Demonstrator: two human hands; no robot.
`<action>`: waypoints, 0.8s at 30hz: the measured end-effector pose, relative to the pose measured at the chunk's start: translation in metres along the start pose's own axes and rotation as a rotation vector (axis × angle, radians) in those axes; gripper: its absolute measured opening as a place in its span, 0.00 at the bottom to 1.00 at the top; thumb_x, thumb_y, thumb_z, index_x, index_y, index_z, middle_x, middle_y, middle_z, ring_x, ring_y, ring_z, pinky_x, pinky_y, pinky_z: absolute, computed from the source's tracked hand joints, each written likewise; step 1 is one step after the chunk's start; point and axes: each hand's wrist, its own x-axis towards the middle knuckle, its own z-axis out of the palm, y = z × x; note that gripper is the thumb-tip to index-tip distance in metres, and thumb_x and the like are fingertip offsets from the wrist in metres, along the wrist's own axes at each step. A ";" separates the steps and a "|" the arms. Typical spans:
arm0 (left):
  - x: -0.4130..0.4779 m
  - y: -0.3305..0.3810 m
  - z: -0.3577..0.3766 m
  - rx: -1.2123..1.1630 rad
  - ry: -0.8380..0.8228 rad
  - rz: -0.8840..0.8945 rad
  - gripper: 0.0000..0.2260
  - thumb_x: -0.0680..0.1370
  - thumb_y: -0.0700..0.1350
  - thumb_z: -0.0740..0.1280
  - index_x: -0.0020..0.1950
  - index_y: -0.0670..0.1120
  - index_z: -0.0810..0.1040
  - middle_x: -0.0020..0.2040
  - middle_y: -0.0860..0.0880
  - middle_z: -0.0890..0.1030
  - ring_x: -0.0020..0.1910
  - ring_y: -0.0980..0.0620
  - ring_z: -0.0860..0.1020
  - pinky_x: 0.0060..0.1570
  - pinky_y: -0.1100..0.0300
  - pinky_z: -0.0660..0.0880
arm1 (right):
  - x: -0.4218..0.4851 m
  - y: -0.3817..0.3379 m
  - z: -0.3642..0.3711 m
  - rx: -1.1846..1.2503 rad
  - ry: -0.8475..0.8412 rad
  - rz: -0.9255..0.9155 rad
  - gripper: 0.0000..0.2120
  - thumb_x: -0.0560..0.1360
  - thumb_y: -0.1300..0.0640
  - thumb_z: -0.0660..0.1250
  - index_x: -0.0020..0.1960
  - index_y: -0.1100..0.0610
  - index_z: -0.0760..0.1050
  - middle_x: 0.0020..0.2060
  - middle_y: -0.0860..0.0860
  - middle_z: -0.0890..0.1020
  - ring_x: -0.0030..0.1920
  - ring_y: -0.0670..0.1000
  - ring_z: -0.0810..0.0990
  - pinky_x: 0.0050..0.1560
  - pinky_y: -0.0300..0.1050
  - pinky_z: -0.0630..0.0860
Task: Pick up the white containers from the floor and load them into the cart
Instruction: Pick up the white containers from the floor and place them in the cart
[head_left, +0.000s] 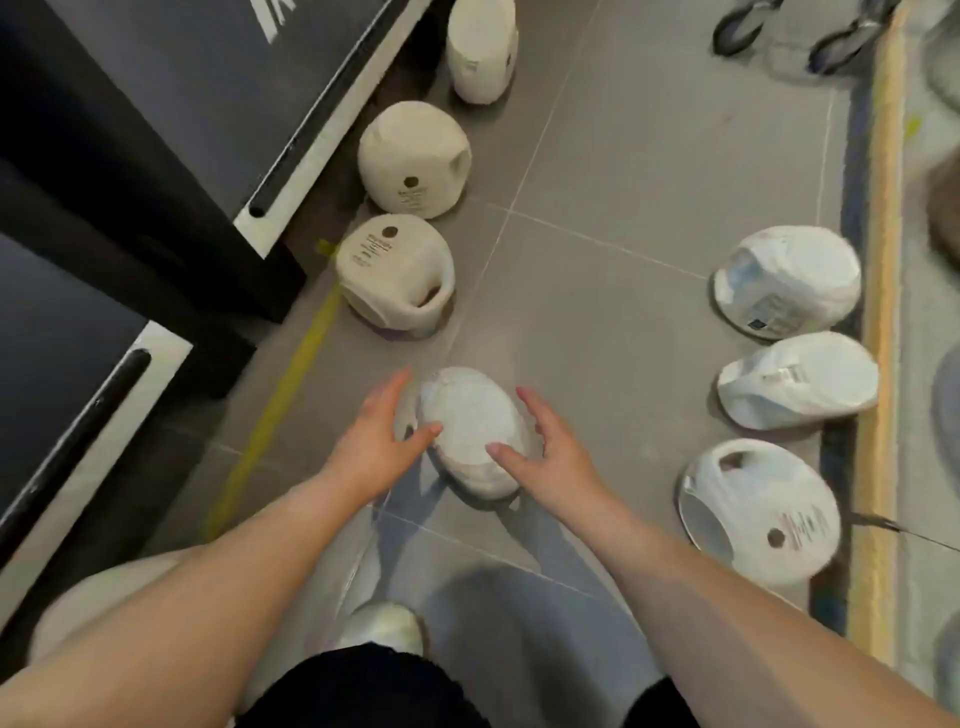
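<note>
My left hand (371, 441) and right hand (550, 452) press spread fingers against the near jug (470, 415), not lifted yet; cream jugs (395, 273) left of it, white jugs (797, 379) right, all waiting.

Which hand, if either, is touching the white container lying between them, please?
Touching, both. The head view shows the left hand and right hand flanking the white container, each thumb lying on its top.

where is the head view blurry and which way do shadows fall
Head view: blur smears the edges, worst on the bottom-right container and the wheels top right; the middle container between left hand and right hand is soft too; faint shadows fall toward the viewer beneath it.
</note>
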 end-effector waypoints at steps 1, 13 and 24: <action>0.010 -0.009 0.010 -0.052 0.003 0.006 0.36 0.75 0.55 0.70 0.78 0.56 0.54 0.77 0.46 0.60 0.72 0.46 0.66 0.68 0.48 0.68 | 0.010 0.010 0.011 -0.035 -0.024 -0.029 0.37 0.70 0.49 0.73 0.74 0.48 0.60 0.71 0.53 0.66 0.71 0.53 0.64 0.72 0.47 0.60; 0.051 -0.043 0.068 -0.482 -0.118 -0.093 0.35 0.67 0.63 0.71 0.70 0.73 0.58 0.68 0.61 0.72 0.65 0.52 0.74 0.60 0.48 0.76 | 0.052 0.056 0.052 -0.042 -0.128 -0.038 0.49 0.55 0.32 0.70 0.67 0.23 0.44 0.75 0.48 0.52 0.74 0.51 0.55 0.72 0.50 0.60; 0.003 0.031 0.015 -0.569 0.006 0.007 0.34 0.70 0.52 0.76 0.71 0.67 0.64 0.65 0.63 0.74 0.62 0.61 0.75 0.62 0.50 0.76 | 0.002 -0.011 0.001 0.027 -0.014 -0.131 0.49 0.58 0.41 0.75 0.65 0.21 0.46 0.71 0.44 0.54 0.72 0.49 0.57 0.69 0.44 0.63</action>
